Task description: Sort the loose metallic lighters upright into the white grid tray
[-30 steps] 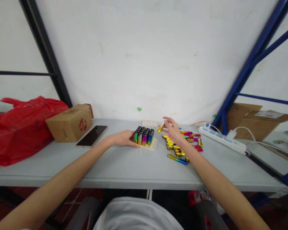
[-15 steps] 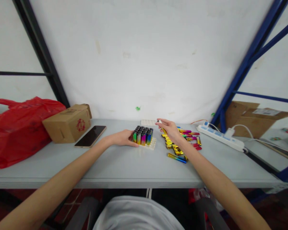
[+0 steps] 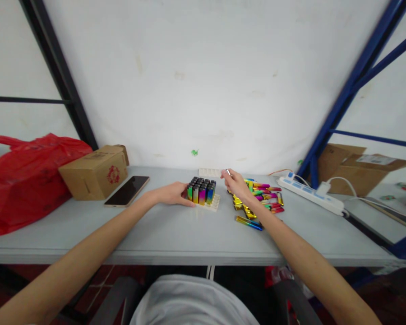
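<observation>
A white tray (image 3: 215,205) on the grey table (image 3: 176,234) holds several upright rainbow-coloured lighters (image 3: 201,190). My left hand (image 3: 172,194) rests against the tray's left side, fingers curled around the lighters. My right hand (image 3: 235,184) hovers just right of the tray, fingers pinched on one lighter whose silver top sticks up. Behind and to the right of that hand lies a loose pile of gold and rainbow lighters (image 3: 260,198).
A second white tray (image 3: 209,172) lies by the wall. A phone (image 3: 127,190), a cardboard box (image 3: 94,171) and a red plastic bag (image 3: 27,178) sit at left. A white power strip (image 3: 311,195) lies at right beside blue shelving (image 3: 338,113).
My right hand has moved left from above the pile toward the tray, turning the lighter it holds from slanted to upright. My left hand has stayed on the tray.
</observation>
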`<action>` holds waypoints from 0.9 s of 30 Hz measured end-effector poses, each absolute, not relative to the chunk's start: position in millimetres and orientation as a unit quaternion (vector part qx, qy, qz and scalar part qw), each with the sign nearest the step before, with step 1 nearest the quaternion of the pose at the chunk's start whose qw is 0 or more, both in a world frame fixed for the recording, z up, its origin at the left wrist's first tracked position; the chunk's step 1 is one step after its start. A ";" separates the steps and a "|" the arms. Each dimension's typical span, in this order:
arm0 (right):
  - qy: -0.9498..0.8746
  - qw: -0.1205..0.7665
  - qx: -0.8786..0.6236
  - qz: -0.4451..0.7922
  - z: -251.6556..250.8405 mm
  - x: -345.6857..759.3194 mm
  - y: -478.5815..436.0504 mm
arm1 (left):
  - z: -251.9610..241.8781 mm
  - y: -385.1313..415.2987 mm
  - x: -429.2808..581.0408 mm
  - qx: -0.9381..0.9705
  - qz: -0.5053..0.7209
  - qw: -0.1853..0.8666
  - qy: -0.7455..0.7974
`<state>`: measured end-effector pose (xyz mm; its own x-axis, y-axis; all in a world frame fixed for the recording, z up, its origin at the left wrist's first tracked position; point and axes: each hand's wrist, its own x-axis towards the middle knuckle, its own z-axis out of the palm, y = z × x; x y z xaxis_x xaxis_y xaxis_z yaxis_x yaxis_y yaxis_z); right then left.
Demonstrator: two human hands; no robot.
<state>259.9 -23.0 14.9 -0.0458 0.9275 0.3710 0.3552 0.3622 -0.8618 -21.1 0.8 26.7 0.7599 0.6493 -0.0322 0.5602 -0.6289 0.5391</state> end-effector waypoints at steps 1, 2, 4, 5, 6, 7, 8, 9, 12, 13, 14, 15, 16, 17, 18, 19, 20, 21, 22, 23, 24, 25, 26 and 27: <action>-0.674 0.486 -0.498 0.248 14.9 259.8 -23.7 | 26.5 0.9 -21.2 0.899 0.085 0.270 0.335; -0.682 0.479 -0.511 0.209 15.2 259.6 -24.9 | 26.3 1.0 -21.2 0.898 0.086 0.269 0.336; -0.688 0.472 -0.531 0.151 16.7 258.4 -27.6 | 26.2 1.0 -21.3 0.898 0.086 0.267 0.340; -0.686 0.472 -0.537 0.132 17.5 257.7 -28.7 | 26.3 0.9 -21.2 0.897 0.084 0.267 0.341; -0.683 0.474 -0.543 0.117 18.3 257.0 -29.5 | 26.4 0.8 -21.1 0.897 0.082 0.268 0.341; -0.679 0.478 -0.548 0.106 19.0 256.4 -29.8 | 26.7 0.5 -20.9 0.897 0.081 0.269 0.342; -0.674 0.481 -0.553 0.096 19.4 256.1 -29.8 | 27.1 0.1 -20.7 0.897 0.079 0.270 0.342; -0.670 0.483 -0.556 0.088 19.5 256.1 -29.4 | 27.7 -0.4 -20.5 0.896 0.079 0.271 0.343; -0.671 0.483 -0.557 0.076 18.9 257.4 -27.6 | 29.5 -2.1 -19.8 0.896 0.078 0.269 0.345; -0.673 0.482 -0.556 0.074 18.6 257.8 -27.3 | 30.1 -2.6 -19.7 0.896 0.078 0.267 0.346; -0.675 0.481 -0.555 0.073 18.3 258.1 -27.3 | 30.6 -3.0 -19.6 0.896 0.078 0.264 0.348; -0.677 0.481 -0.553 0.073 18.1 258.1 -27.5 | 31.0 -3.2 -19.6 0.896 0.077 0.260 0.351; -0.679 0.481 -0.550 0.075 18.1 258.0 -28.1 | 31.2 -3.3 -19.7 0.896 0.076 0.257 0.353; -0.681 0.481 -0.547 0.076 18.2 257.6 -28.8 | 31.3 -3.2 -19.8 0.896 0.075 0.256 0.355; -0.683 0.482 -0.544 0.078 18.3 257.0 -29.7 | 31.2 -2.9 -19.9 0.896 0.073 0.256 0.355; -0.685 0.482 -0.540 0.080 18.5 256.3 -30.6 | 31.0 -2.4 -20.0 0.897 0.071 0.257 0.353; -0.688 0.481 -0.537 0.081 18.7 255.6 -31.4 | 30.7 -2.0 -20.2 0.897 0.070 0.258 0.351; -0.690 0.481 -0.535 0.081 18.8 255.0 -31.9 | 30.4 -1.4 -20.3 0.898 0.070 0.261 0.347; -0.692 0.480 -0.533 0.080 18.7 254.5 -32.2 | 29.9 -0.9 -20.5 0.898 0.071 0.264 0.345; -0.694 0.479 -0.532 0.078 18.5 254.3 -32.1 | 29.5 -0.4 -20.6 0.898 0.073 0.267 0.342; -0.695 0.477 -0.533 0.076 18.1 254.1 -31.8 | 28.9 0.0 -20.8 0.898 0.073 0.270 0.340; -0.696 0.474 -0.534 0.073 17.6 254.2 -31.1 | 28.3 0.4 -21.1 0.898 0.075 0.271 0.339; -0.697 0.470 -0.536 0.071 17.1 254.3 -30.4 | 27.8 0.7 -21.3 0.898 0.076 0.272 0.339; -0.699 0.466 -0.538 0.069 16.7 254.6 -29.6 | 27.3 0.9 -21.5 0.897 0.077 0.273 0.339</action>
<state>254.6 -29.6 16.7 0.0126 0.8162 0.5776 0.6872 0.4125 -0.5980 -21.5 0.9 27.3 0.7589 0.6495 -0.0472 0.5660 -0.6221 0.5410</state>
